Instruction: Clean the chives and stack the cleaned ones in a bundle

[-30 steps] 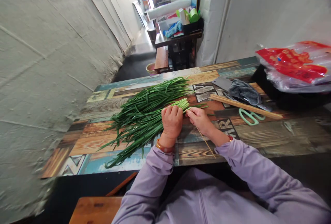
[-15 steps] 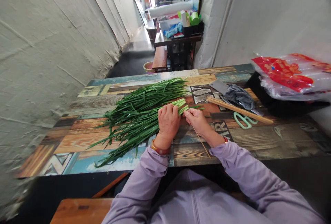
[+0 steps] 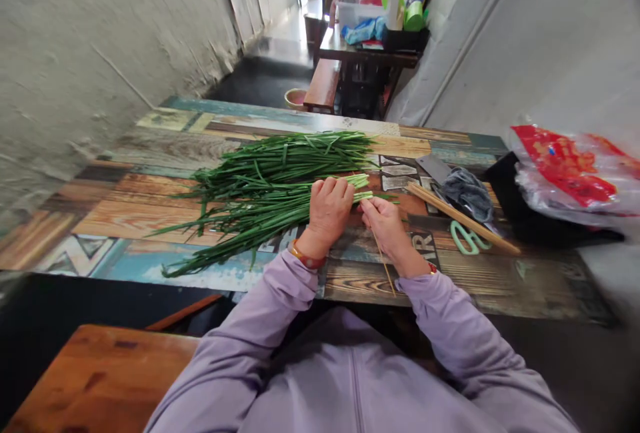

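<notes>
Several long green garlic chives [image 3: 255, 216] lie across the table, and my left hand [image 3: 331, 210] is closed over them near their pale stem ends. My right hand [image 3: 384, 223] pinches a thin bamboo skewer [image 3: 384, 263] close to those ends, the rest of it slanting down toward the table's front edge. Whether its tip is inside a stem is hidden by my fingers. Just behind, a second pile of chives [image 3: 290, 158] lies loose. To the right of my right hand rests a bundle of bamboo skewers [image 3: 463, 218], partly over green-handled scissors [image 3: 465, 238].
A dark grey cloth [image 3: 467, 194] lies beside a flat grey piece [image 3: 434, 169] behind the skewers. Red and clear plastic packaging [image 3: 565, 163] sits at the right end. Beyond the table are a bench [image 3: 323, 83], a basket [image 3: 295, 98] and a cluttered second table [image 3: 367, 54].
The view has tilted down and shifted, so the surroundings sit differently in it. Both hands keep nearly the same hold on the chives and the skewer.
</notes>
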The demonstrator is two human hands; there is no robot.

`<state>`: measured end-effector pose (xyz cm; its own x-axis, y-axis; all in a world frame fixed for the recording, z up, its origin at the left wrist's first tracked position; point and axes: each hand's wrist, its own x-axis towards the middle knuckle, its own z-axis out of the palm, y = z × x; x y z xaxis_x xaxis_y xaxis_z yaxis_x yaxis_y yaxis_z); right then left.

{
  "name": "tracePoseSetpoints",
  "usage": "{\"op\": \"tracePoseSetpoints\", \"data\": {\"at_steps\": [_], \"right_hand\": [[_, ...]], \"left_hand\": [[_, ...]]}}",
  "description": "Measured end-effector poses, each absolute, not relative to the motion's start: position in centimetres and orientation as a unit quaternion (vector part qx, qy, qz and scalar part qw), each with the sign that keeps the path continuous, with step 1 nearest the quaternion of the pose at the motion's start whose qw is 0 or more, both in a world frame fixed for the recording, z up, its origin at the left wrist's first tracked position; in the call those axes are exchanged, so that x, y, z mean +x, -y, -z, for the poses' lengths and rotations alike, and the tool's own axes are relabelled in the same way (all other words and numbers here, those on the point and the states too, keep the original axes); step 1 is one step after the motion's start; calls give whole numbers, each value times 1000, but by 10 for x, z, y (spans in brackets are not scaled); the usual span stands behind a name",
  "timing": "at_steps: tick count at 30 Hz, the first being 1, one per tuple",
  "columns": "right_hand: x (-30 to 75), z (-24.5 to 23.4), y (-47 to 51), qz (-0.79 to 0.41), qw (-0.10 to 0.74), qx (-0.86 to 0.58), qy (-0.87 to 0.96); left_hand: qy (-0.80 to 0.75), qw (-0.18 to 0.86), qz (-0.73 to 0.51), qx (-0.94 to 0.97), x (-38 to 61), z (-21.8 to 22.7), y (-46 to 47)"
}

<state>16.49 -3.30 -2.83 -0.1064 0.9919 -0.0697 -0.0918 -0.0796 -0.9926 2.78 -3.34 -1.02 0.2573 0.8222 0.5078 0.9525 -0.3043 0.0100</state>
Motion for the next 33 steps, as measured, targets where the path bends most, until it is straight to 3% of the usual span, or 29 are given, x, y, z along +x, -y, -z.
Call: {"op": "tracePoseSetpoints", "data": {"at_steps": [13,33], "right_hand": [[164,27,34,-553,485,-468,489],[165,31,31,-507,479,-481,531]], "left_hand": [[563,145,237,-779,28,8,41],[568,-5,239,-788,25,-1,35]]}}
